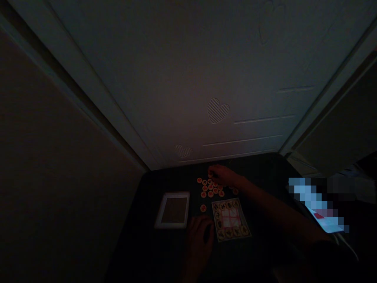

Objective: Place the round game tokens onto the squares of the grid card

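Note:
The fingertips of my right hand (222, 175) are pinched on a round Chinese chess piece, mostly hidden, at the far side of a loose group of pieces. Wooden discs with red or dark characters, such as this chess piece (210, 194), lie under and in front of that hand. My left hand (202, 232) rests nearer on the table with its fingers curled; whatever is inside them is hidden. Just beyond it lies a single red-marked piece (203, 208). A square tray (247, 231) to its right has dark-marked pieces along three sides and a pale, red-lined middle.
A white-rimmed rectangular box or lid (158, 220) lies left of my left hand. The dark table (147, 184) meets a pale panel (165, 98) embossed with hearts behind it. At the right, a lit screen (315, 208), partly pixelated, has a cable. The light is dim.

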Motion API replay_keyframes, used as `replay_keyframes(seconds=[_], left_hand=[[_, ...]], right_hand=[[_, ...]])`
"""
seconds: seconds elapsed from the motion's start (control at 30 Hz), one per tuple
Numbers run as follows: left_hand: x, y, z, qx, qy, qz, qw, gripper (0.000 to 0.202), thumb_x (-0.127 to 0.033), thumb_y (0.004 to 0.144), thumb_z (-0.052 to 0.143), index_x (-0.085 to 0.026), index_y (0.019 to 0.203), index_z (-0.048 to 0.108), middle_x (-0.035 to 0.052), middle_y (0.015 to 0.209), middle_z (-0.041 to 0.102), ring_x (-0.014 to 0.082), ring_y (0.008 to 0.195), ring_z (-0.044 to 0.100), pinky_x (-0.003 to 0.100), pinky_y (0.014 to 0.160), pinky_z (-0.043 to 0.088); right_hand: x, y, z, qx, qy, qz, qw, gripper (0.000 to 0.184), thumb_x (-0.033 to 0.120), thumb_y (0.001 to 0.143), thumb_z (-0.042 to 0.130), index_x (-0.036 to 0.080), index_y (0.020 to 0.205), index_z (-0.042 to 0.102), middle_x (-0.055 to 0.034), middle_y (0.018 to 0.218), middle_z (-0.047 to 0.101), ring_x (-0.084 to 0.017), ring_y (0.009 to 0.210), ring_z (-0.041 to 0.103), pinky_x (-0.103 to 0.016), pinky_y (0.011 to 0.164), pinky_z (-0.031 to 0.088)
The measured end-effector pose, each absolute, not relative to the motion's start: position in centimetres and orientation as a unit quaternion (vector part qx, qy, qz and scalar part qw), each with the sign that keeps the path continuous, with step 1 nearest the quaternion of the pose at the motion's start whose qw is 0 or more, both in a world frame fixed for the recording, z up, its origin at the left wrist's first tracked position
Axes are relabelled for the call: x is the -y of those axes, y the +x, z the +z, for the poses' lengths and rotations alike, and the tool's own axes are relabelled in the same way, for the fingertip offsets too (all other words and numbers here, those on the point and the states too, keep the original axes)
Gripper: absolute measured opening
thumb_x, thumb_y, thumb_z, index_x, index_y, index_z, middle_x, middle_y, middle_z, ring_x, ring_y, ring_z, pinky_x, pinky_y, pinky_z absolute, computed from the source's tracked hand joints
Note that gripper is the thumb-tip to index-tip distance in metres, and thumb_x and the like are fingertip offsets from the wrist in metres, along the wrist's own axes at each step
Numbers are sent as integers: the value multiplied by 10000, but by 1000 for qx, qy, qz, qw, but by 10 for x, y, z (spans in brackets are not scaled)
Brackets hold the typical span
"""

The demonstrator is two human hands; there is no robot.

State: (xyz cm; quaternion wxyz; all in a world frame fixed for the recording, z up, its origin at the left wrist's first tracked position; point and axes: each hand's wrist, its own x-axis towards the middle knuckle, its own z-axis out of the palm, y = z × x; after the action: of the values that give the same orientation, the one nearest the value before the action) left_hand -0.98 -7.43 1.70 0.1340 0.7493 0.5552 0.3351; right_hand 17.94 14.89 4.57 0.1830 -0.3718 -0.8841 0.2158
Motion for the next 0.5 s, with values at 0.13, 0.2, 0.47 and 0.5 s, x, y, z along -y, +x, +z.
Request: replay_keyframes(seconds=[0.13,0.2,0.47,0.5], left_hand=[[74,-10,15,-553,753,328,142,159,-200,942,540,-248,995,682,52,1035,712,227,975,665,418,865,573],[73,-11,14,-550,752,333,144,163,-198,947,530,-244,995,679,57,1026,713,230,970,664,423,865,570],[71,-11,14,-548,754,339,129,156,-180,924,554,-252,975,683,49,1027,719,232,964,673,423,867,572],[71,-11,14,-548,754,338,129,156,-180,924,554,-252,975,683,49,1028,718,232,968,672,422,869,572]], right_hand=[[-145,188,52,869,-392,220,207,203,82,791,639,202,953,609,-18,928,652,-158,839,580,-239,739,416],[-140,197,57,859,-405,220,222,194,103,809,633,204,971,597,-17,943,650,-153,840,589,-238,741,427],[-85,239,66,816,-447,241,278,153,207,852,639,217,995,585,-36,1000,652,-167,882,621,-275,787,484],[-75,242,65,813,-445,240,288,156,193,856,627,215,1005,585,-42,1015,651,-170,895,622,-287,811,487]])
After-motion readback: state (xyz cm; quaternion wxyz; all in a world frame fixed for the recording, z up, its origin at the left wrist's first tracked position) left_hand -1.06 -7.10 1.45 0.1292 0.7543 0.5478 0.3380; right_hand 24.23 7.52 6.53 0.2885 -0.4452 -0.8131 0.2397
